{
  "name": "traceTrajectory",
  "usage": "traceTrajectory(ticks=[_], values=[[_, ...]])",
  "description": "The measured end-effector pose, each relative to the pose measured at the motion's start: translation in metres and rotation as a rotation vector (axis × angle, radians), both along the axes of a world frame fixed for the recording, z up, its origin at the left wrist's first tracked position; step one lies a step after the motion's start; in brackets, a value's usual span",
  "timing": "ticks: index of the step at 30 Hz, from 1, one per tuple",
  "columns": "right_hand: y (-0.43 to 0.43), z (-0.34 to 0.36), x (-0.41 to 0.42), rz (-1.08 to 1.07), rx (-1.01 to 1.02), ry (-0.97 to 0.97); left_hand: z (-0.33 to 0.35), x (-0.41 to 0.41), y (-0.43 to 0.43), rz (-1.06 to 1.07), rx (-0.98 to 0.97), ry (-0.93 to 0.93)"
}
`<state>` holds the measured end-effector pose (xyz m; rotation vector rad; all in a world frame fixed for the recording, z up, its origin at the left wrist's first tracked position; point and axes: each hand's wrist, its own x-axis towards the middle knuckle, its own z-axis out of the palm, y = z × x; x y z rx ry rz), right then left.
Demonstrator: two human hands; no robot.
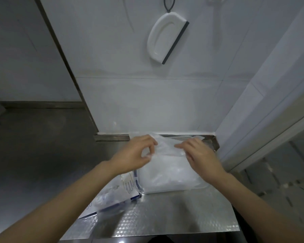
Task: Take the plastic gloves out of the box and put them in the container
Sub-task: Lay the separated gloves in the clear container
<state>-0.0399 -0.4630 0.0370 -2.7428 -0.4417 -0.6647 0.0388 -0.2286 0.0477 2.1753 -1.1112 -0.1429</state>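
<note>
The clear container (175,191) sits on the steel worktop (165,220). Behind the container a steel upstand (210,139) runs along the foot of the tiled wall (147,102), which closes off that side. To the container's right, the worktop's edge is near, with a dark drop beyond it. In front of the container lies a broad band of bare patterned steel, reaching to the worktop's front edge. To the container's left, the opened box (112,197), white with blue trim and a glove outline drawn on it, lies just beside the container's left wall, partly under the left forearm. Well above the container a white squeegee (167,37) hangs on the wall.

The plastic gloves (167,174) fill the container as a cloudy white heap. Over the container's far end, a glove sheet (166,146) is held up, stretched between both hands. The left hand (137,153) is at the container's far left corner, thumb and forefinger pinching the sheet's left edge. The right hand (200,155) is over the container's far right part, its fingers curled down onto the sheet's right side and gripping it. The heap lies directly below and nearer the viewer than both hands.
</note>
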Motion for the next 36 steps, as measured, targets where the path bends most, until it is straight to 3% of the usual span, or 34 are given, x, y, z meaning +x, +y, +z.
traceTrajectory(ticks=[4, 8, 14, 15, 17, 20, 23, 30, 36], values=[[0.000, -0.039, -0.006, 0.020, -0.175, 0.275, -0.035, -0.006, -0.003, -0.088, 0.300, -0.096], [0.009, -0.052, -0.003, 0.036, -0.189, 0.575, -0.055, -0.006, -0.017, -0.126, 0.580, -0.112], [0.002, -0.033, 0.007, 0.064, 0.109, 1.161, -0.065, -0.003, -0.030, -0.230, 0.844, -0.104], [0.002, -0.030, 0.009, 0.054, 0.154, 1.122, -0.064, -0.003, -0.031, -0.240, 0.896, -0.081], [0.005, -0.026, 0.013, -0.030, 0.227, 0.832, -0.059, -0.002, -0.035, -0.217, 0.936, -0.024], [0.015, -0.030, 0.019, -0.044, 0.184, 0.577, -0.050, -0.005, -0.044, -0.052, 0.723, -0.047], [0.023, -0.046, 0.025, 0.025, -0.017, 0.686, -0.057, -0.009, -0.051, 0.074, 0.614, -0.096], [0.019, -0.085, 0.038, -0.076, -0.310, 0.919, -0.098, -0.012, -0.067, 0.194, 0.868, 0.047], [0.005, -0.096, 0.038, -0.162, -0.393, 0.996, -0.114, -0.009, -0.067, 0.126, 1.159, -0.128]])
